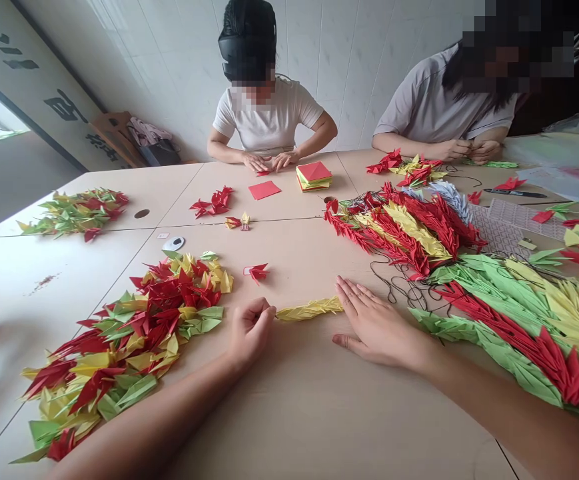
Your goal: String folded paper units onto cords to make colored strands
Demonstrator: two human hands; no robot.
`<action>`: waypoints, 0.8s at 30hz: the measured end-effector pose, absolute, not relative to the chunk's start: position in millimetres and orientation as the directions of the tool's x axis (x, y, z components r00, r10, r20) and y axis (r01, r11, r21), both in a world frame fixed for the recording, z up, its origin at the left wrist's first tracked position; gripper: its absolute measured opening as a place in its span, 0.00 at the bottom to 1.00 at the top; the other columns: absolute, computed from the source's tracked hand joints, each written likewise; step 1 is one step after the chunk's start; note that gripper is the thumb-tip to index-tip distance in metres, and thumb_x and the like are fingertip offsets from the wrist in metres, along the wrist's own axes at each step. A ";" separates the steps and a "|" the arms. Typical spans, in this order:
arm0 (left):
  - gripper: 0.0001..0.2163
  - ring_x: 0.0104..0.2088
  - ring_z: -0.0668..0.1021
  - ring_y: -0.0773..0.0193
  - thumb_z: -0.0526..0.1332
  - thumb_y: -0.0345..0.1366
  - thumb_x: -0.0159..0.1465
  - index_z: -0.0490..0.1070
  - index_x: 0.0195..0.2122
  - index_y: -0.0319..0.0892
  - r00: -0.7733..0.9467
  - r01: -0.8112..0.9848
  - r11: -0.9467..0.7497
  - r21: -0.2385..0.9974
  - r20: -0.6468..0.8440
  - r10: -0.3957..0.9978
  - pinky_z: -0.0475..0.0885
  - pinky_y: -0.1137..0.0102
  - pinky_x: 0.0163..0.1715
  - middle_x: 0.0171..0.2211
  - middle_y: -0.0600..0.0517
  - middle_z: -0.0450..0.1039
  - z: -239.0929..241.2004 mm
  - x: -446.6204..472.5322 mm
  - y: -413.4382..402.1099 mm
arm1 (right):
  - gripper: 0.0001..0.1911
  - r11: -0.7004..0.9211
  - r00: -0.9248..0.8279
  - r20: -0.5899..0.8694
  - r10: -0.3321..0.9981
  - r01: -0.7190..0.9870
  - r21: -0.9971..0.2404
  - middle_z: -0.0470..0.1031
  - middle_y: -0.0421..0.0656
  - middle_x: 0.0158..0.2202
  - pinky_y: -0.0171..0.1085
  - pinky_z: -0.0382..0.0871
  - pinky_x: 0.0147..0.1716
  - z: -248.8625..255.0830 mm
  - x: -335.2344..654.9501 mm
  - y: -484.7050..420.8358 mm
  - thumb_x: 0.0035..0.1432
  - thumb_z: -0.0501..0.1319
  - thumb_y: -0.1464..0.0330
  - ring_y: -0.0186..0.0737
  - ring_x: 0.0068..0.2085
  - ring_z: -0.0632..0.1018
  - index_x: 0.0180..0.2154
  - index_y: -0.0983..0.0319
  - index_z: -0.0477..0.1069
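A short string of yellow folded paper cranes [309, 309] lies straight across the table in front of me. My left hand [253, 327] is closed in a pinch at its left end; the thread between the fingers is mostly hidden. Flat over the string's right end rests my right hand [369, 323], fingers stretched out and palm down. Left of my left hand spreads a big heap of loose red, yellow and green paper cranes [154, 313]. One red crane [258, 273] sits just beyond the yellow string.
Finished crane strings [409, 227] with dark cords [399, 287] pile up on the right. Another crane heap [76, 212] lies far left. Across the table, one person [269, 120] folds red paper beside a square paper stack [314, 175]; a second person [434, 107] works at right.
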State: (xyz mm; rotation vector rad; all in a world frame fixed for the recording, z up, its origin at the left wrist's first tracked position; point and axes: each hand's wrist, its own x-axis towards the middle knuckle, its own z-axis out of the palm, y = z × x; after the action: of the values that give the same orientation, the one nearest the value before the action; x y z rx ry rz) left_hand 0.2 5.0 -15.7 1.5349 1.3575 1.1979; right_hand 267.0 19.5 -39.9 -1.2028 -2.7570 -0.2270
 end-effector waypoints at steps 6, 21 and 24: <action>0.16 0.19 0.55 0.72 0.55 0.38 0.58 0.52 0.17 0.42 -0.014 0.311 -0.146 0.939 0.158 0.987 0.51 0.73 0.20 0.16 0.59 0.49 -16.9 -0.2 5.3 | 0.46 0.656 -0.656 0.040 0.754 0.755 0.015 0.47 0.63 0.66 0.50 0.61 0.60 -32.2 268.6 24.9 0.64 0.40 0.46 0.56 0.65 0.57 0.67 0.75 0.32; 0.13 0.18 0.58 0.73 0.55 0.36 0.64 0.62 0.22 0.40 0.193 0.446 -0.412 0.795 0.364 0.911 0.54 0.76 0.19 0.18 0.58 0.56 -10.4 2.3 -4.1 | 0.31 0.702 -0.660 0.358 0.661 0.712 0.017 0.51 0.53 0.67 0.57 0.51 0.62 16.0 252.1 28.2 0.68 0.48 0.59 0.53 0.66 0.56 0.66 0.66 0.48; 0.08 0.18 0.60 0.73 0.56 0.29 0.63 0.64 0.26 0.40 0.425 0.500 -0.653 0.569 0.496 0.757 0.54 0.75 0.19 0.17 0.58 0.58 -3.2 8.3 -13.4 | 0.26 0.854 -0.777 0.362 0.515 0.499 -0.145 0.66 0.51 0.60 0.50 0.56 0.61 17.3 235.5 12.3 0.66 0.51 0.66 0.46 0.61 0.65 0.63 0.65 0.57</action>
State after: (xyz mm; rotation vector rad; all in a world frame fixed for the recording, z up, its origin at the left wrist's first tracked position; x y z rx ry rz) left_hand 8.3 -13.4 -3.2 2.3486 1.0797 1.0745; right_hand 235.5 12.3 17.3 -0.7525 -2.6368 0.0576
